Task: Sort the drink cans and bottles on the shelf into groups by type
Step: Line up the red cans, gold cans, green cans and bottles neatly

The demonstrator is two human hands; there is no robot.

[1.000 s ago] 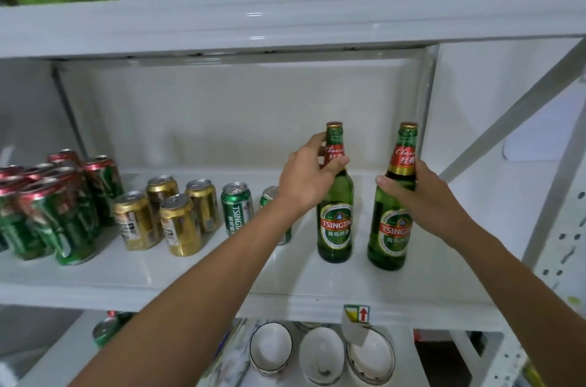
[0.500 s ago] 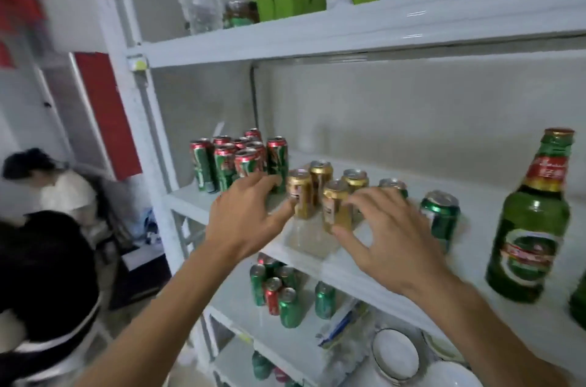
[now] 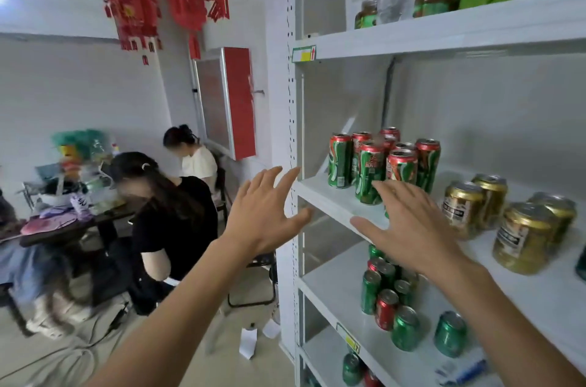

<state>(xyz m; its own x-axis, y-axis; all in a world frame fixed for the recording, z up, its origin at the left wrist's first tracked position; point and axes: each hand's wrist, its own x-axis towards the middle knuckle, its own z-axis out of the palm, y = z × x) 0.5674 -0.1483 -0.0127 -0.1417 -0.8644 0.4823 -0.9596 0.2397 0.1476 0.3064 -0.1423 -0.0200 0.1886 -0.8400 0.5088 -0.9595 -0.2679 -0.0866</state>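
Hands empty, fingers spread: left hand (image 3: 258,217) off the shelf (image 3: 329,196) edge, right hand (image 3: 415,228) before the red-green cans (image 3: 380,164), gold cans (image 3: 507,221) alongside; likely framing that cluster to bunch it.

Red-topped green cans (image 3: 369,172), gold cans (image 3: 523,237)

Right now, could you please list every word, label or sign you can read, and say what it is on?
Upper sticker: a red up arrow, no words.
Red-green cans: lettering blurred, unreadable.
Gold cans: dark label, print too small to read.
Lower sticker: blurred, unreadable.
No words or numbers can be read anywhere.
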